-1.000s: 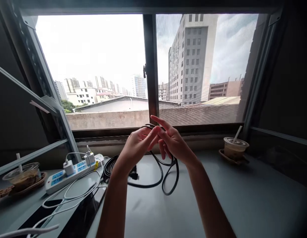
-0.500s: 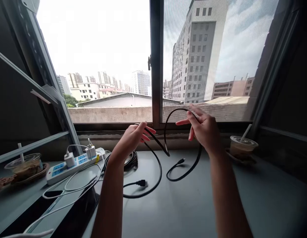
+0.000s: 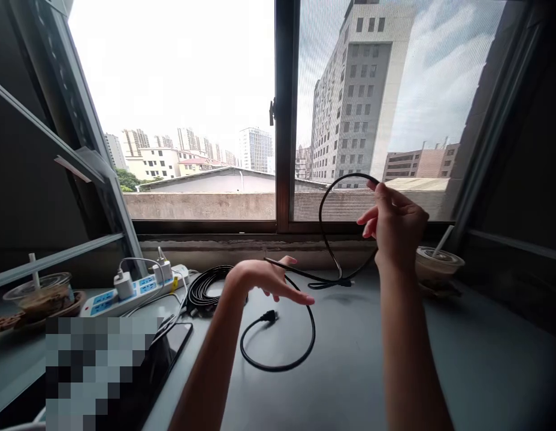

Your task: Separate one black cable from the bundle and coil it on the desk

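Observation:
A black cable rises in a loop from the desk to my right hand, which pinches it between thumb and fingertips in front of the window. My left hand hovers low over the desk, thumb stretched out and fingers apart. One stretch of the cable crosses over that hand and comes out beyond its fingers; whether the fingers bear any of it is hard to see. Near the left forearm lies one cable plug, inside a curve of the cable. The other plug rests further back, between the hands.
A coiled black cable lies left of my left hand. Behind it stands a white power strip with chargers and white cords. Drink cups stand at the left and right. A dark flat device lies at front left, partly pixelated.
My right hand has moved up and right, drawing the cable loop with it. The left hand has dropped and shifted right, its thumb now stretched out. Both plugs have shifted right.

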Demonstrator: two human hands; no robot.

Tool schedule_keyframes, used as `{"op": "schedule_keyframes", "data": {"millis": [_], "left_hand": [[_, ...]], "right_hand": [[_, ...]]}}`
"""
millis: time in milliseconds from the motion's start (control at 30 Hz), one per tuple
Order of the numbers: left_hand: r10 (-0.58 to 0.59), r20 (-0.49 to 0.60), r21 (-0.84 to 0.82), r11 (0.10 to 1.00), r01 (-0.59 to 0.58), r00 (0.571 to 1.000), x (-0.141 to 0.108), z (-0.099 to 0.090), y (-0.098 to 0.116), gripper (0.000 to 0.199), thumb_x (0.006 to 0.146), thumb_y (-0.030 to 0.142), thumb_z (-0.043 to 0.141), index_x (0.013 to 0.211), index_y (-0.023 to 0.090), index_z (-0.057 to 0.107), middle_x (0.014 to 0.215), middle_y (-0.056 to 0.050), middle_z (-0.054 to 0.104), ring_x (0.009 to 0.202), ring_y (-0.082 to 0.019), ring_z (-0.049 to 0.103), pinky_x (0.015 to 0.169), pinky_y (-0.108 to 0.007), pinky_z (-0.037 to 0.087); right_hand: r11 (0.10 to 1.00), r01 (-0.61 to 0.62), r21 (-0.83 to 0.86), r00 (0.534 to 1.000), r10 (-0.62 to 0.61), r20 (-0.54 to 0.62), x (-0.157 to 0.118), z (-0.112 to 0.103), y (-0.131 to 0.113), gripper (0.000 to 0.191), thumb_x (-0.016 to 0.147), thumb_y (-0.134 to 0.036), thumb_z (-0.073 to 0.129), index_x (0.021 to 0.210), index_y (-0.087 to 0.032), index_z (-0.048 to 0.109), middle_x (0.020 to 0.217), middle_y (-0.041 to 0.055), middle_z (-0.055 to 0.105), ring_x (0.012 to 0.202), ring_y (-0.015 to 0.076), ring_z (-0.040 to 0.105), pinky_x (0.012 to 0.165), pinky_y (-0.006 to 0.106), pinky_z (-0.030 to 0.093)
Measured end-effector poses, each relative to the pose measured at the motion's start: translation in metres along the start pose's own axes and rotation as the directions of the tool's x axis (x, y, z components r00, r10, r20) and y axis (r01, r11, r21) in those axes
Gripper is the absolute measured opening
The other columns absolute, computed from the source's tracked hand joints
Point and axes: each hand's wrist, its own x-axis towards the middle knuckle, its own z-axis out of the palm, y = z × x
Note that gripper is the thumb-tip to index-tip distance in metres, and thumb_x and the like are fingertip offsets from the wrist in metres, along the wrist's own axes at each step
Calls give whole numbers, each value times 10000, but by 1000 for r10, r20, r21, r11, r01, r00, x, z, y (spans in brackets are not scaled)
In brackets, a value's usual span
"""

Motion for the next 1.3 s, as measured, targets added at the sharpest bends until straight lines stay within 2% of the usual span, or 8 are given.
{"op": "schedule_keyframes", "data": {"millis": [267, 433, 567, 733, 800, 933, 1167, 1300], "left_hand": [[-181, 395, 232, 968, 93, 901, 66, 64, 25, 714, 464, 584, 706, 1021, 139, 653, 731, -131, 697, 736, -305, 654, 698, -417, 477], [-223, 519, 270, 959, 89, 825, 79, 92, 38, 249, 554, 252, 664, 792, 188, 698, 566, -65, 665, 605, -277, 643, 592, -397, 492], [-102, 377, 231, 973, 13, 920, 60, 71, 37, 192, 588, 137, 548, 735, 143, 670, 521, -44, 599, 490, -208, 580, 494, -310, 454], [105, -36, 201, 975, -95, 994, 24, 21, 11, 352, 632, 188, 516, 970, 227, 609, 814, -37, 607, 670, -178, 568, 545, -257, 415], [245, -334, 181, 964, -193, 910, 15, 9, -1, 352, 647, 201, 527, 994, 226, 576, 815, -27, 589, 701, -168, 549, 557, -241, 397], [338, -709, 210, 939, -273, 619, 9, 0, -11, 439, 705, 256, 550, 1131, 211, 450, 644, 40, 511, 581, -120, 465, 542, -227, 345], [385, -836, 277, 911, -305, 391, -2, 0, 10, 612, 762, 362, 568, 1311, 211, 342, 590, 57, 523, 524, -95, 453, 608, -238, 366], [373, -864, 284, 916, -283, 338, -12, 1, 17, 589, 780, 397, 545, 1325, 244, 384, 583, 50, 544, 518, -96, 460, 582, -227, 344]], "right_hand": [[990, -73, 118, 993, 83, -85, 10, -5, 22, 360, 786, -404, 532, 945, -118, 685, 361, -49, 462, 266, 63, 318, 316, 212, 202], [987, -110, 116, 985, 124, -123, 15, -11, 31, 376, 766, -390, 556, 980, -109, 683, 364, -55, 447, 281, 54, 308, 319, 203, 203], [994, -104, 17, 989, 105, -102, 18, -23, 27, 352, 731, -389, 599, 920, -114, 710, 330, -72, 382, 277, 43, 254, 291, 187, 174], [986, -80, -146, 994, 89, 57, 18, -33, 20, 339, 737, -397, 603, 898, -123, 720, 328, -65, 385, 269, 38, 251, 273, 172, 167], [981, -70, -178, 990, 90, 108, 16, -33, 17, 344, 737, -404, 605, 907, -128, 719, 331, -61, 400, 264, 39, 256, 263, 170, 176], [982, -31, -188, 970, 74, 230, 9, -29, 5, 371, 733, -438, 608, 941, -150, 712, 329, -65, 403, 245, 36, 249, 247, 168, 191], [992, 51, -117, 915, 1, 404, -14, -15, -27, 373, 737, -429, 615, 955, -140, 707, 309, -65, 414, 221, 37, 281, 219, 145, 189], [994, 68, -89, 814, -4, 581, -30, 0, -37, 319, 753, -358, 609, 974, -150, 706, 306, -62, 433, 239, 39, 323, 238, 138, 215]]}}
